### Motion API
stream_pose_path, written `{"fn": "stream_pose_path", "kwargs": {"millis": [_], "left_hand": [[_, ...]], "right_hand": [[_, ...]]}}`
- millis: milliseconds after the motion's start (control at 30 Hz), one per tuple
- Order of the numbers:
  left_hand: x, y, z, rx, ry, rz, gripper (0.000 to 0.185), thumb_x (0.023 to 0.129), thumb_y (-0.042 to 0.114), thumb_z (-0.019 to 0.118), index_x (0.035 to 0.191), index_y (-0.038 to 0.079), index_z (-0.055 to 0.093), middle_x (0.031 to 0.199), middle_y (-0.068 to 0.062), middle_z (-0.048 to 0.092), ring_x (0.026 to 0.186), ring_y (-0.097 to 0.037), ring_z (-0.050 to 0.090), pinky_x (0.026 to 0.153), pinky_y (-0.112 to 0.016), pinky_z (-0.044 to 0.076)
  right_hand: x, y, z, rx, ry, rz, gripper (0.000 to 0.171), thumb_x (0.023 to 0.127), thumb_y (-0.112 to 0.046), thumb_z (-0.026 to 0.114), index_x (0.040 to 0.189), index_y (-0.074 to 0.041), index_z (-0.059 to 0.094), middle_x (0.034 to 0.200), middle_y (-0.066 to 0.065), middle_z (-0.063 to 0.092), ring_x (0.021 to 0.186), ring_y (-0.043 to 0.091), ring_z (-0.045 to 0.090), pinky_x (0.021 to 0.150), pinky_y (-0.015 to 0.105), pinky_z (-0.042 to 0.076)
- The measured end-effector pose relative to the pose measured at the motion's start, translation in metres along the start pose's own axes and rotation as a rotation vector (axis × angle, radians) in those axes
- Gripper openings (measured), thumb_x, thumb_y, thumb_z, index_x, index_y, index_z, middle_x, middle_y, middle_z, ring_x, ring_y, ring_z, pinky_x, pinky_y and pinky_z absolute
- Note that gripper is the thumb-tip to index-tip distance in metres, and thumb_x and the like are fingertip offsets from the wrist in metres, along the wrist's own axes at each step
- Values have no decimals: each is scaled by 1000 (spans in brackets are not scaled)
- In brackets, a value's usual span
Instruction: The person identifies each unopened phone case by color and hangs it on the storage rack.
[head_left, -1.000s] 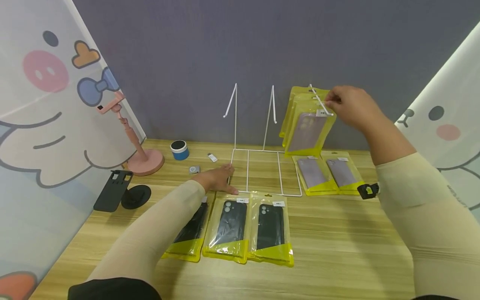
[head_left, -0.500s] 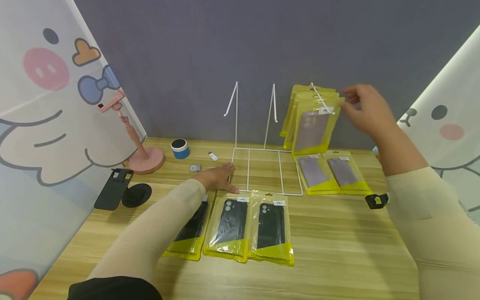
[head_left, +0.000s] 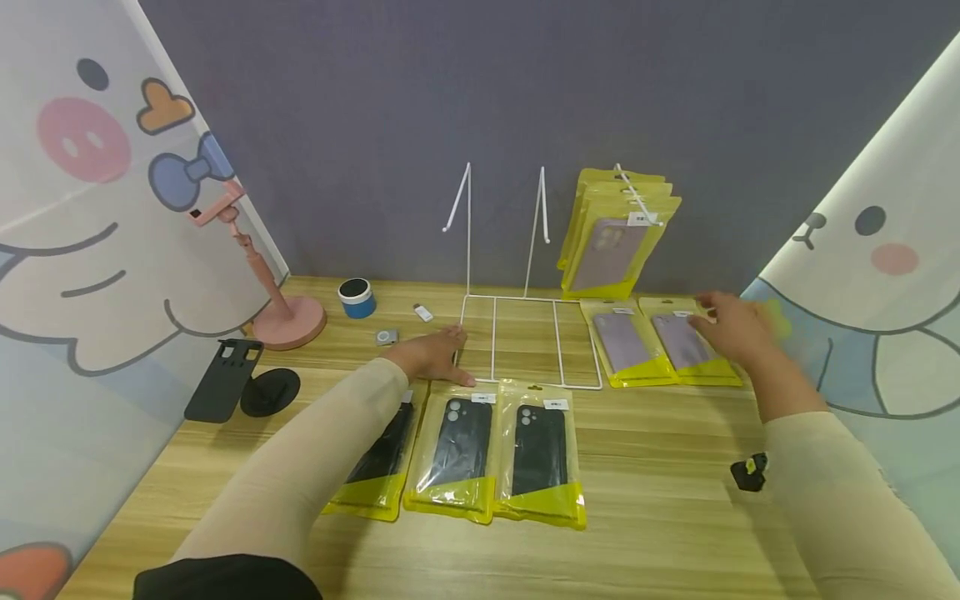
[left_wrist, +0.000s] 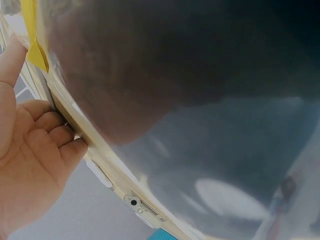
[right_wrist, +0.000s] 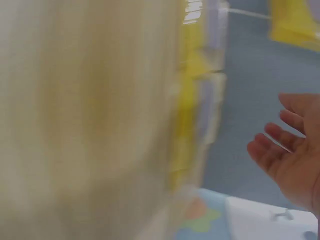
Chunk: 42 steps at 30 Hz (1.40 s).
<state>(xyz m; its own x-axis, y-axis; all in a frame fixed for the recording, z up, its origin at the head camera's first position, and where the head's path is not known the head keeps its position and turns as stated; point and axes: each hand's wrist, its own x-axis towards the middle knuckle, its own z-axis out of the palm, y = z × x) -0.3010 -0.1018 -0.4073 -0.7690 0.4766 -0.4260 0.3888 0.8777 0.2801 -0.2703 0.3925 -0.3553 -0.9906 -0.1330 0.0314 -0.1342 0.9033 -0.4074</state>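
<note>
The right hand [head_left: 731,327], fingers loose and holding nothing, is hovered over the outer yellow-edged packet with a lilac phone case [head_left: 688,347], lying lengthwise away from the person, while the white wire rack [head_left: 525,333] is steadied flat-fingered by the left hand [head_left: 435,354].

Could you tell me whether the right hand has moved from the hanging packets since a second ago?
Yes: the right hand has dropped from the rack's hook to the purple-case packets lying on the table.

Bare table [head_left: 675,467] lies between black-case packets [head_left: 495,454] and lilac-case packets [head_left: 660,346].
</note>
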Motion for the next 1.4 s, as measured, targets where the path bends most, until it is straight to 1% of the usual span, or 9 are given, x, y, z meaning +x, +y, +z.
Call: {"fn": "stream_pose_path", "kwargs": {"millis": [167,300,500,700,833,1000,1133,1267,1400], "left_hand": [[-1,1,0,-1,1,11,109,83,67,63,159,10,9,166,-8,-3,153,-24,0,123,-43,11],[-2,2,-1,-12,-1,9,109,83,67,63,159,10,8,166,-8,-3,153,-24,0,123,-44,12],[-4,3,-2,-14,6,4,109,83,66,64,159,9,9,166,-9,-2,153,-24,1,123,-43,12],[-4,2,-3,-4,9,5,108,84,63,65,159,7,10,166,-10,-2,153,-26,1,123,-44,12],[-4,2,-3,-2,13,10,108,84,63,65,159,7,9,166,-10,-2,153,-26,1,123,-43,11],[-5,3,-4,-13,15,13,109,84,64,65,159,8,9,166,-9,-2,153,-24,1,123,-42,11],[-5,3,-5,-13,10,7,109,84,65,64,159,9,8,166,-8,-3,153,-24,0,123,-42,11],[-5,4,-5,-7,11,12,108,84,64,64,159,9,9,166,-9,-2,153,-24,1,123,-43,11],[-5,5,-5,-11,14,20,107,85,63,64,158,7,10,166,-10,-1,153,-26,2,123,-44,12]], "right_hand": [[-8,20,26,-64,-170,-21,54,104,-24,47,140,15,39,138,42,40,123,59,40,100,69,35],[-12,25,32,-155,-202,-68,43,101,-22,52,129,11,56,129,37,54,119,57,48,98,67,38],[-23,17,16,-213,-300,-67,36,100,-25,54,113,6,68,118,31,63,111,52,55,91,62,44],[-33,6,-6,-226,-542,-50,45,99,-31,54,114,9,67,113,27,66,107,49,59,89,57,48],[-32,4,-15,-137,-672,-20,45,102,-28,50,115,13,62,110,25,67,99,43,65,85,54,52],[-28,12,-13,-137,-464,-34,48,103,-28,50,122,16,54,114,34,60,103,49,60,85,56,51],[-23,26,-5,-182,-275,2,67,101,-33,53,139,19,34,134,47,38,120,62,42,95,68,39],[-17,39,4,-133,-265,75,85,99,-39,55,145,20,17,143,49,21,128,65,24,103,72,26],[-17,48,11,-129,-303,92,91,96,-48,58,144,20,22,139,48,30,127,64,29,103,71,28]]}}
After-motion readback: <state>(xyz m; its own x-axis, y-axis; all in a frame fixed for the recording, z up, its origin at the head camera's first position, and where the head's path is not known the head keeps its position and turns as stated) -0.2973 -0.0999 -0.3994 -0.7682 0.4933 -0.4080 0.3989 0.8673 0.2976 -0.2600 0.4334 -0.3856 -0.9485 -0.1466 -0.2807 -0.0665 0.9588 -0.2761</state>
